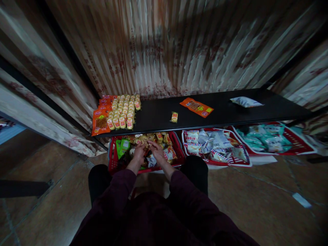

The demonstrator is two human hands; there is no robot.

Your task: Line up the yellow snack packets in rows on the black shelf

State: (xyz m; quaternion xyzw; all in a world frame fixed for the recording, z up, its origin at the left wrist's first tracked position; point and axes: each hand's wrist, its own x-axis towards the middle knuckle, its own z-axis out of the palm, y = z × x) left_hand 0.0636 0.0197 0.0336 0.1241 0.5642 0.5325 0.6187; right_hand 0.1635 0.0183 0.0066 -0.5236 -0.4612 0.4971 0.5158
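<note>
Both my hands reach into a red basket (181, 155) under the shelf's front edge, close together over small yellow wrapped cakes (159, 137). My left hand (138, 153) has its fingers curled at the cakes near the back of the basket. Just to its right, my right hand (156, 152) has its fingers bent in towards the same cakes; the fingertips are dim. Around them in the basket lie a green packet (124, 145), a red and yellow packet (169, 153) and other mixed snacks. Above, rows of yellow wrapped cakes (123, 112) stand on the black shelf (156, 116).
Orange packets (101, 121) line the shelf's left end. Farther right lie a single wrapped cake (174, 117), an orange packet (196, 107) and a white packet (246, 101). Two more baskets, one with white packets (217, 145), one with teal packets (269, 138), stand below.
</note>
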